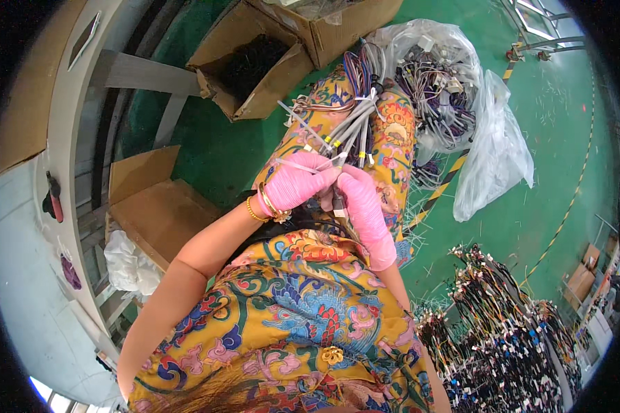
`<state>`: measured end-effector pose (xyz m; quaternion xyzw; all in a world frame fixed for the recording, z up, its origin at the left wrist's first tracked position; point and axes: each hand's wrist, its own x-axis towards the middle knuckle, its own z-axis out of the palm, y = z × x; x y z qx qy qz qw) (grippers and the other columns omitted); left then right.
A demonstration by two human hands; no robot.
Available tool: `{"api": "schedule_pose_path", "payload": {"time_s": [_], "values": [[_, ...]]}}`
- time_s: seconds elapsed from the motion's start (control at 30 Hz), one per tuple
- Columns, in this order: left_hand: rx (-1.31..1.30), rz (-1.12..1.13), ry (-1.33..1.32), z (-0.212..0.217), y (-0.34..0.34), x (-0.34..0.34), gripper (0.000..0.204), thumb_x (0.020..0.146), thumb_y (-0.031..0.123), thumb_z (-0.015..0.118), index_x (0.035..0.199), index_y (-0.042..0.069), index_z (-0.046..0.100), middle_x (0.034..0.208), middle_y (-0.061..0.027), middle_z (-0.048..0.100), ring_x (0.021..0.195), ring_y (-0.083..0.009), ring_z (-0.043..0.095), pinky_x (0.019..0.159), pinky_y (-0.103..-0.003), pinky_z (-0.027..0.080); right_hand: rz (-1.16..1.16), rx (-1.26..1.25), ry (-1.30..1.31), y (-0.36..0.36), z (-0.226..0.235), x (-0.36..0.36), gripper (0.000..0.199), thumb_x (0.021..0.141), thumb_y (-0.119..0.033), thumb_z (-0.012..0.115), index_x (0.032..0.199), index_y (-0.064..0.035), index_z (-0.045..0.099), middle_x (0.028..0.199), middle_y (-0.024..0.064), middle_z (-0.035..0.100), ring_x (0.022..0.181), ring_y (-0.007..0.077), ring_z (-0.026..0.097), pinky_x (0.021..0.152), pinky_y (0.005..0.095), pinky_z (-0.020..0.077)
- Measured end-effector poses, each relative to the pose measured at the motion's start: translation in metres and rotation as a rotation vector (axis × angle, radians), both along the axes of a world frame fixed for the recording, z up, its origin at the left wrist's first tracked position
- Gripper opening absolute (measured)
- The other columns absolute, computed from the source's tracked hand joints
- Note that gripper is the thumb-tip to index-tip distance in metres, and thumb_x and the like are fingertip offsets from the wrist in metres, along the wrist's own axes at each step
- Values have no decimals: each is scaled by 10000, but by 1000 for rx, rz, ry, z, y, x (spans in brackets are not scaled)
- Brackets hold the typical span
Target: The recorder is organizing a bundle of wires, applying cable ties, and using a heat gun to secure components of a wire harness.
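Both hands wear pink gloves and meet over my lap, fingertips pinched together. My left hand (297,183) is closed at the near ends of a wire harness, and a thin pale strip like a cable tie (293,165) sticks out across its fingers. Closed opposite it, my right hand (365,210) grips the harness too; a connector end (339,205) hangs below its fingers. Grey cables (355,122) with yellow bands run away from my hands along my thighs. Another pale strip (296,120) slants beside them. My fingers hide the exact grip point.
Beyond my knees lies a clear plastic bag (427,34) of harnesses, with a crumpled bag (492,151) beside it. Cardboard boxes (272,89) stand ahead left, an open one (162,220) nearer. A large harness pile (496,337) is at right. A workbench (31,275) borders my left.
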<state>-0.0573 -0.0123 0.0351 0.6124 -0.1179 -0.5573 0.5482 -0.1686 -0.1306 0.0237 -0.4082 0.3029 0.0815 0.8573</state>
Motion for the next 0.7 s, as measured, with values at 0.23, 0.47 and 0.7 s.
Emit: {"api": "schedule_pose_path", "payload": {"time_s": [0.23, 0.47, 0.7], "values": [[8, 37, 26, 3, 0, -2, 339, 926, 202, 574, 628, 55, 505, 592, -42, 568, 538, -154, 614, 522, -269, 471, -19, -96, 10, 6, -3, 3, 280, 874, -241, 461, 903, 10, 581, 682, 48, 595, 518, 114, 542, 478, 218, 404], [-7, 35, -23, 7, -2, -3, 338, 933, 227, 576, 652, 42, 540, 614, -53, 601, 544, -148, 612, 528, -253, 458, -28, -165, -6, 7, -7, -1, 263, 869, -245, 489, 896, 2, 577, 663, 38, 576, 514, 102, 503, 481, 215, 379], [-109, -10, 94, 2, 3, 3, 342, 949, 302, 518, 844, -1, 638, 697, -90, 669, 624, -115, 606, 572, -206, 407, -37, -19, -81, 7, -7, -9, 334, 932, -309, 506, 1063, -7, 563, 782, 7, 552, 595, 65, 470, 534, 202, 373]]}}
